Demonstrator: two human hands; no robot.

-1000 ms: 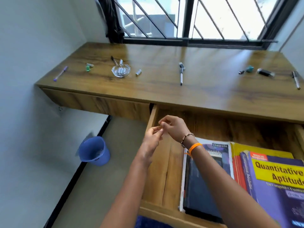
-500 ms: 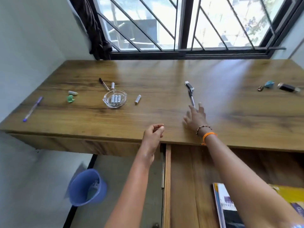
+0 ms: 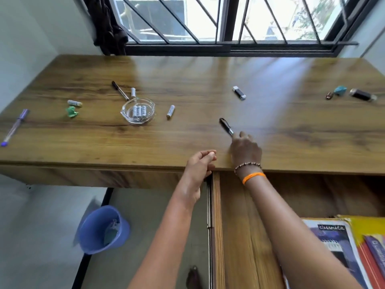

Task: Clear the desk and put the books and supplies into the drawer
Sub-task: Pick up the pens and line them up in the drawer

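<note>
Right now my right hand (image 3: 245, 150) reaches over the front part of the long wood-grain bench (image 3: 187, 80) and its grip is pinched on the near end of a slim black pen with a silver tip (image 3: 226, 126), whose far end points away and to the left. My left hand (image 3: 201, 163) hangs at the bench's front edge with fingers loosely curled; I cannot tell whether that grip holds anything.

Below the bench, the wooden drawer (image 3: 235, 226) stands pulled out, and I see a stack of paperback books (image 3: 341, 247) lying in its right part, a blue-covered one beside yellow and purple covers.

On the bench, a clear glass dish (image 3: 138, 111) holds several white batteries (image 3: 139, 111). One loose white battery (image 3: 170, 111) lies just right of the dish, another (image 3: 133, 92) behind it, beside a second black pen (image 3: 120, 90). Further left I see one more white battery (image 3: 74, 103), a crumpled green scrap (image 3: 71, 112), and a purple pen (image 3: 15, 127) near the left edge. A small black-and-white stick (image 3: 239, 92) lies beyond my right hand. Well to the right sit a teal lump (image 3: 340, 89), a tiny brown piece (image 3: 329, 95) and a dark cylinder (image 3: 362, 94).

On the floor stands a blue plastic bucket (image 3: 102, 230). A barred window (image 3: 218, 19) runs behind the bench.
</note>
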